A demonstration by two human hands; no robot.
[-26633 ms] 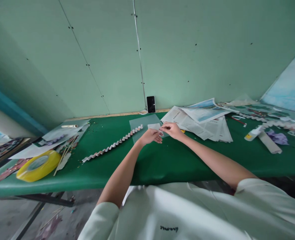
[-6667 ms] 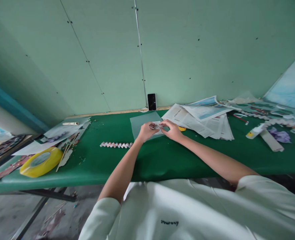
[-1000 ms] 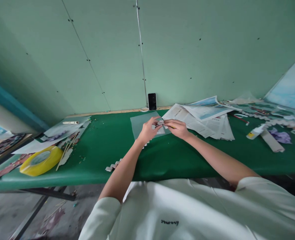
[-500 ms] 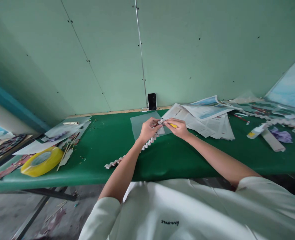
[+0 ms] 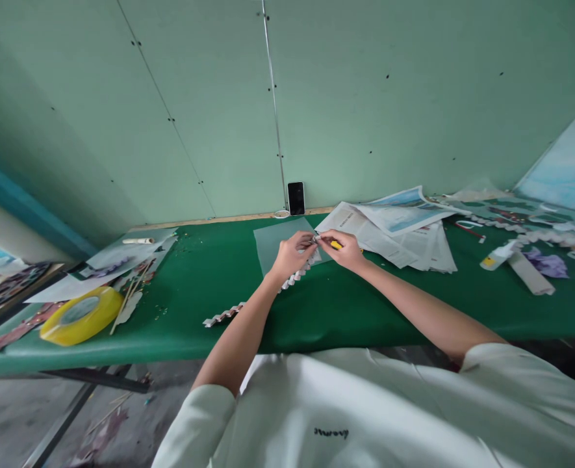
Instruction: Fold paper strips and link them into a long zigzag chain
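Note:
A zigzag chain of folded paper (image 5: 294, 278) slants across the green table, passing under my left forearm. My left hand (image 5: 290, 255) is closed round its upper end, with thumb and fingers pinched together. Close beside it, my right hand (image 5: 348, 252) has its fingertips at the same end of the chain. A small yellow-handled tool (image 5: 336, 245) is tucked in my right hand; its tip is too small to make out. Beneath both hands lies a translucent sheet (image 5: 266, 244).
Upright against the wall stands a phone (image 5: 295, 198). Printed papers (image 5: 404, 240) spread to the right, near a glue bottle (image 5: 499, 255) and a second paper chain (image 5: 555, 239). On the left are a yellow tape roll (image 5: 106, 305), thin sticks (image 5: 130, 296) and paper sheets (image 5: 136, 253).
My right hand's fingers have shifted slightly left, nearer the left fingertips, and the yellow tool sits differently in that hand. My left hand keeps hold of the chain.

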